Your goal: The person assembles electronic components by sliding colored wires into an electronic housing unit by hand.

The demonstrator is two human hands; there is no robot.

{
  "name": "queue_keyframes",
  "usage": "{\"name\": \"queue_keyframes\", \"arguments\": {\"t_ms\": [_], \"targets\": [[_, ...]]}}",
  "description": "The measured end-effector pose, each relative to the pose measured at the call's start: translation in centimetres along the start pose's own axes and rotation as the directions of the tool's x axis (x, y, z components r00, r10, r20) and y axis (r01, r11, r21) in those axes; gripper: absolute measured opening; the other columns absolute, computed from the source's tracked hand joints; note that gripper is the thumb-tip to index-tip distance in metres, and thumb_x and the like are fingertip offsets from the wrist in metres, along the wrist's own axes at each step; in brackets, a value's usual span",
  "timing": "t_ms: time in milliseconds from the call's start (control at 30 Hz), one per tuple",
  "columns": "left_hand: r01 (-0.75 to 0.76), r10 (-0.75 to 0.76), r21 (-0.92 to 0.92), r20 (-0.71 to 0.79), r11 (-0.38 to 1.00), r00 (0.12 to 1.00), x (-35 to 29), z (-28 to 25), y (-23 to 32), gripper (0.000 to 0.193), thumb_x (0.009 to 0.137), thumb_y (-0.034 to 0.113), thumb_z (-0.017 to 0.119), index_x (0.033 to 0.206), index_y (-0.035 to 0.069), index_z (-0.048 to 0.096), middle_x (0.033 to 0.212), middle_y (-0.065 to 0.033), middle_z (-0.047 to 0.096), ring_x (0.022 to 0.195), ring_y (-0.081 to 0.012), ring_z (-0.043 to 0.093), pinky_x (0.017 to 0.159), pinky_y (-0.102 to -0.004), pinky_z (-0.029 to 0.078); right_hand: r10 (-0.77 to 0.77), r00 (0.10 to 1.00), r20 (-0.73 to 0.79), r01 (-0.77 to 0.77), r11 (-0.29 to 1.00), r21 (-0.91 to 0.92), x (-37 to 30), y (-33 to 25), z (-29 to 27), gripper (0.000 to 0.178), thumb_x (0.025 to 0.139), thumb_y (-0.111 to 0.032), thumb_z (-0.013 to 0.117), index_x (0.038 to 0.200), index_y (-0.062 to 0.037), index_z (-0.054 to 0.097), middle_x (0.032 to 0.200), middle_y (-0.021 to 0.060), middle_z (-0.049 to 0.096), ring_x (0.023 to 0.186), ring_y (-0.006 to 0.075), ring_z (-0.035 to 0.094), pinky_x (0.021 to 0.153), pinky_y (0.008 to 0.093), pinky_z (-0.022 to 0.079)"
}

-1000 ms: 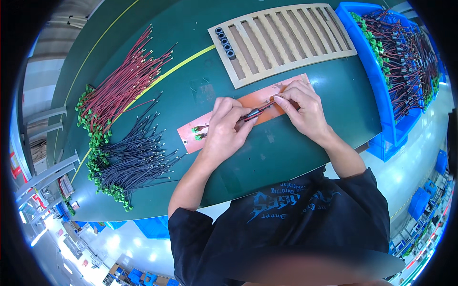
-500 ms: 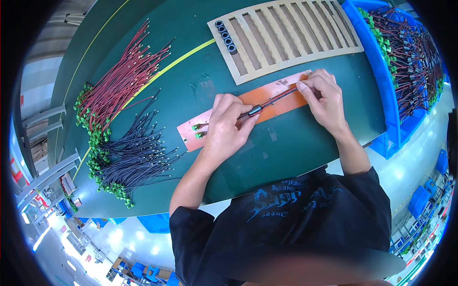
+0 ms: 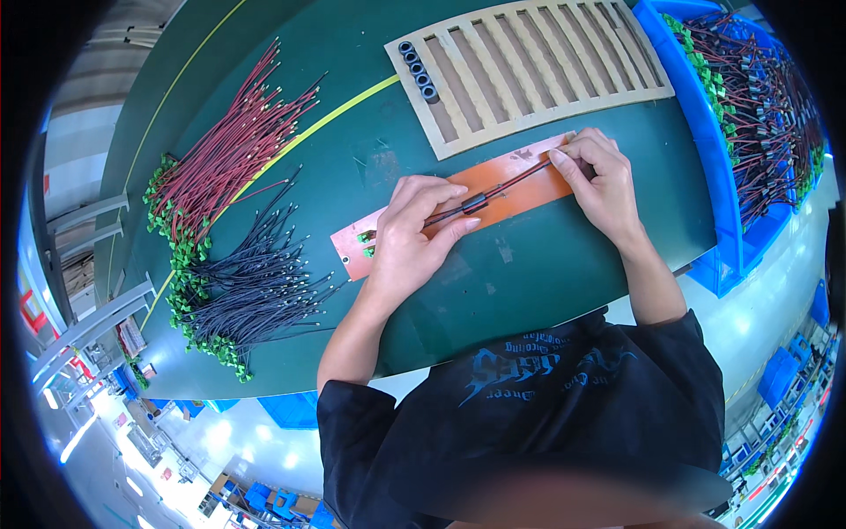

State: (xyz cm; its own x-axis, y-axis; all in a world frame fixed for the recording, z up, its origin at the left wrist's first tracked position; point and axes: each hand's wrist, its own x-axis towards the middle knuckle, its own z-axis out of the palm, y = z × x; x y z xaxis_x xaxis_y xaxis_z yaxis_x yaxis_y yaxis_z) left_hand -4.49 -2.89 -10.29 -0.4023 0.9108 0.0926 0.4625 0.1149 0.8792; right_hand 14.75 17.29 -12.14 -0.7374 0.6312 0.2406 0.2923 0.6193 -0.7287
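Observation:
A red and black wire pair (image 3: pixel 515 181) lies stretched along an orange strip (image 3: pixel 529 189) on the green table, with a small black ring (image 3: pixel 474 204) threaded on it at mid-length. My left hand (image 3: pixel 414 234) presses the wires down just left of the ring, fingers flat. My right hand (image 3: pixel 599 181) pinches the wires' far right end at the strip's right end. Green connectors (image 3: pixel 364 238) of the pair show at the strip's left end, beside my left wrist.
A slatted beige tray (image 3: pixel 564 66) behind the strip holds a row of black rings (image 3: pixel 419 70). Bundles of red wires (image 3: pixel 233 150) and black wires (image 3: pixel 256 286) with green connectors lie at left. A blue bin (image 3: pixel 718 159) of finished wires stands at right.
My right hand has moved to the right along the strip, pulling the wires out straight. The left hand has stayed pressing near the ring.

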Motion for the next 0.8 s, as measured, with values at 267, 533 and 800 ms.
{"name": "queue_keyframes", "arguments": {"t_ms": [267, 533, 800], "targets": [[-0.150, 0.160, 0.292, -0.012, 0.945, 0.987, 0.5, 1.5, 0.6, 0.035, 0.076, 0.008, 0.086, 0.106, -0.002, 0.072, 0.102, -0.0122, 0.065, 0.094, -0.0289, 0.063, 0.082, -0.0381, 0.053, -0.026, 0.999, -0.044, 0.029, 0.998, 0.060, 0.3, 0.8, -0.5, 0.019, 0.092, -0.015, 0.074, 0.082, -0.0015, 0.066, 0.076, 0.0067, 0.059, 0.070, 0.0212, 0.054, 0.071, 0.0355, 0.038], [-0.229, 0.249, 0.344, -0.015, 0.911, 0.969, 1.0, 2.9, 0.3, 0.027, 0.079, 0.003, 0.081, 0.103, -0.003, 0.070, 0.099, -0.0136, 0.064, 0.089, -0.0315, 0.062, 0.076, -0.0403, 0.053, 0.010, 1.000, -0.018, -0.009, 0.998, 0.064, 0.2, 0.6, -1.1, 0.016, 0.092, -0.011, 0.074, 0.087, 0.0020, 0.067, 0.083, 0.0097, 0.065, 0.085, 0.0242, 0.062, 0.084, 0.0357, 0.045], [-0.280, 0.307, 0.355, -0.021, 0.892, 0.952, 2.2, 4.8, 0.5, 0.028, 0.078, 0.001, 0.079, 0.103, -0.004, 0.067, 0.099, -0.0158, 0.061, 0.087, -0.0339, 0.061, 0.072, -0.0429, 0.053, 0.023, 1.000, -0.014, -0.021, 0.990, 0.142, 0.3, 2.0, -2.3, 0.016, 0.094, -0.012, 0.073, 0.087, 0.0007, 0.066, 0.083, 0.0093, 0.064, 0.087, 0.0243, 0.062, 0.085, 0.0372, 0.044]]}}
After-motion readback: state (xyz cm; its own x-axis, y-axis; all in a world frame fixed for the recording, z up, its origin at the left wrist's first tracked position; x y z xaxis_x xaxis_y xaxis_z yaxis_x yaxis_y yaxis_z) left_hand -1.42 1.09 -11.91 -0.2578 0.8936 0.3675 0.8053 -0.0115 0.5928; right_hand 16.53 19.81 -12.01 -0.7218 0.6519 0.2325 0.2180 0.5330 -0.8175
